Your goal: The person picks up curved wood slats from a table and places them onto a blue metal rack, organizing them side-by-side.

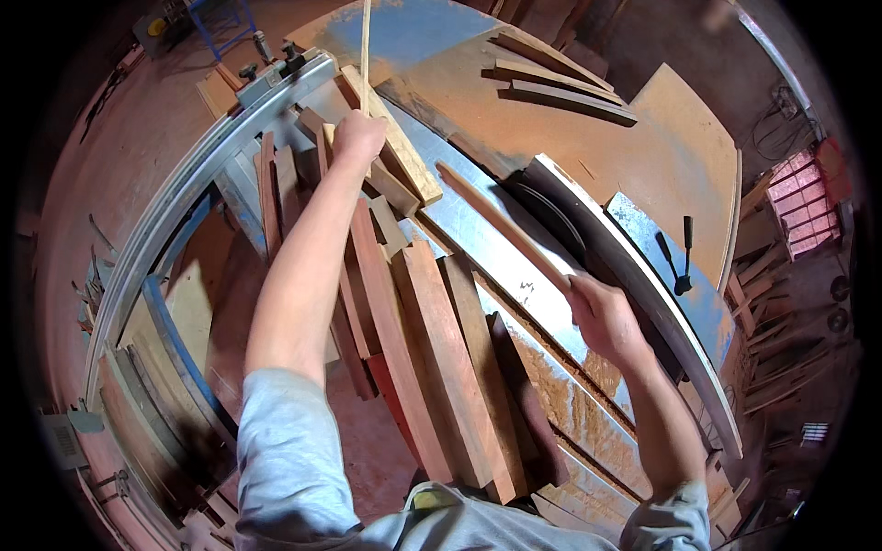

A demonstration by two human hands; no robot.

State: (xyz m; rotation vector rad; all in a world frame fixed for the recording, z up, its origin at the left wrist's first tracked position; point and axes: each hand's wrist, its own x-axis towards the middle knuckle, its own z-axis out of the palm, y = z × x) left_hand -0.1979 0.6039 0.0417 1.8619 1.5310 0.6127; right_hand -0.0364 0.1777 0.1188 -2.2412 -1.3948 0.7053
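My left hand (360, 138) is closed around a thin wooden strip (367, 46) that stands out past the far side of the fist. Just to its right, a pale wooden board (393, 142) lies over other pieces. My right hand (606, 320) grips the near end of a long narrow wooden stick (503, 223), which points away to the far left above the metal saw table (459, 207). Beside that hand runs a long black fence (634, 275) with a white edge. Beneath my left forearm lies a pile of reddish-brown wooden lengths (441, 344).
Several wooden strips (560, 78) rest on the dusty far tabletop (671, 138). A black lever handle (684, 257) stands right of the fence. A curved-looking metal rail (152, 207) borders the left side. Offcuts (767, 321) are heaped at the right.
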